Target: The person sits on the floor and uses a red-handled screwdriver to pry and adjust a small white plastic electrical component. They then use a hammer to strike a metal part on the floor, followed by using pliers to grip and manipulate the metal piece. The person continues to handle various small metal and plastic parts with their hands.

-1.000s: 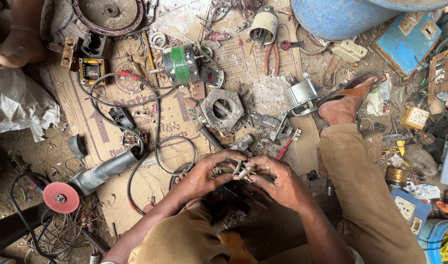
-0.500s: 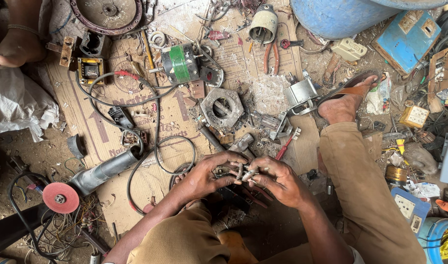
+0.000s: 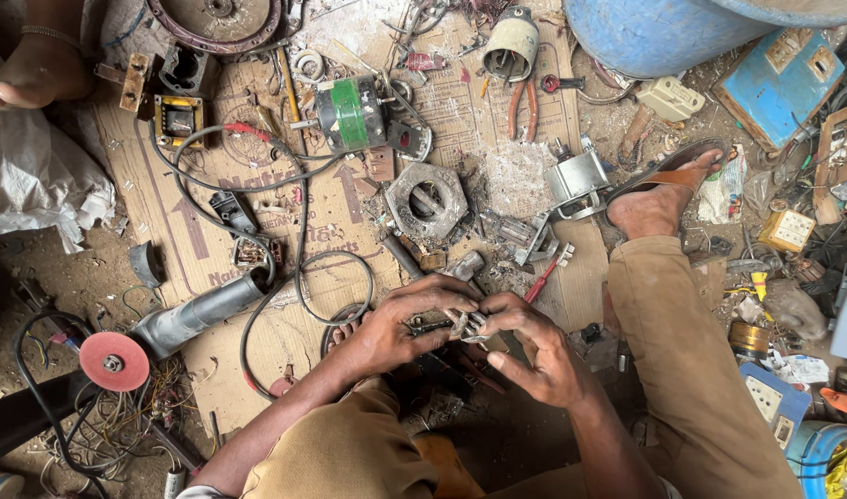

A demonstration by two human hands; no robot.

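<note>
Cluttered cardboard (image 3: 211,231), metal part (image 3: 467,322) between fingers (image 3: 446,294)

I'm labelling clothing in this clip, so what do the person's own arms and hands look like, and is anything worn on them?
Both forearms are bare, with no sleeves showing in view. The left hand and right hand wear no gloves; no ring, watch or bracelet can be made out. The fingers look smudged with dark grime. Below them show tan-brown trousers.
</note>
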